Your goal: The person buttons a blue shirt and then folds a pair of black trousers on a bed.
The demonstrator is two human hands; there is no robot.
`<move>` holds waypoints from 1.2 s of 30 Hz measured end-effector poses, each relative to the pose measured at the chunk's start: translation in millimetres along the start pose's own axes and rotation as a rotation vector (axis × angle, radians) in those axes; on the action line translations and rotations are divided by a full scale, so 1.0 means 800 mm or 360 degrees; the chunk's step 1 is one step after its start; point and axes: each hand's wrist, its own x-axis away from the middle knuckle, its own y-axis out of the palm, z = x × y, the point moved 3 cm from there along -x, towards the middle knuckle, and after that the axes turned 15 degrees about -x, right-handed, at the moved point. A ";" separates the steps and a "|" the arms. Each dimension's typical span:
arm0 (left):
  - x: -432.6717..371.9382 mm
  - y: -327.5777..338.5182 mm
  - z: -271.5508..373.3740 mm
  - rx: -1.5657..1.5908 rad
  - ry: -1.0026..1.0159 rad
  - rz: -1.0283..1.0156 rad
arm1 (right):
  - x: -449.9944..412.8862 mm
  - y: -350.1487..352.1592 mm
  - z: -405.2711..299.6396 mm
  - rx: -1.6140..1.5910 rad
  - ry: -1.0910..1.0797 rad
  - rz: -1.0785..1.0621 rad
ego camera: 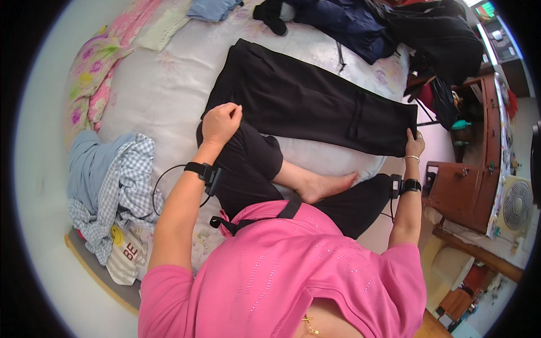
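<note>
A pair of black trousers [296,93] lies stretched out and folded lengthwise across the bed, its waist end to the left and its leg ends to the right. My left hand [222,122] is closed in a fist on the near corner of the waist end, fingers curled under. At the other end, my right hand [415,143] pinches the near corner of the hems between thumb and fingers. Dark folds or seams cross the cloth near the hems. My bent leg and bare foot [323,186] rest just on the near side of the trousers.
A light floral sheet [139,93] covers the bed. Blue and checked clothes [135,173] are heaped at left, beside a floral cover [91,72]. Dark garments [351,25] lie at the far side. Beyond the bed's right edge stand a brown wooden cabinet [458,190] and a fan [516,203].
</note>
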 end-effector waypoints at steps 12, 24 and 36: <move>0.002 0.005 -0.004 0.0037 -0.0041 -0.0007 | 0.076 0.183 -0.233 0.0365 -0.0470 -0.0208; 0.002 0.007 -0.007 0.0062 -0.0051 -0.0006 | 0.156 0.326 -0.264 0.0456 -0.0311 -0.0775; -0.001 0.007 -0.003 0.0070 -0.0030 -0.0016 | 0.160 0.311 -0.222 0.0566 -0.0889 -0.0652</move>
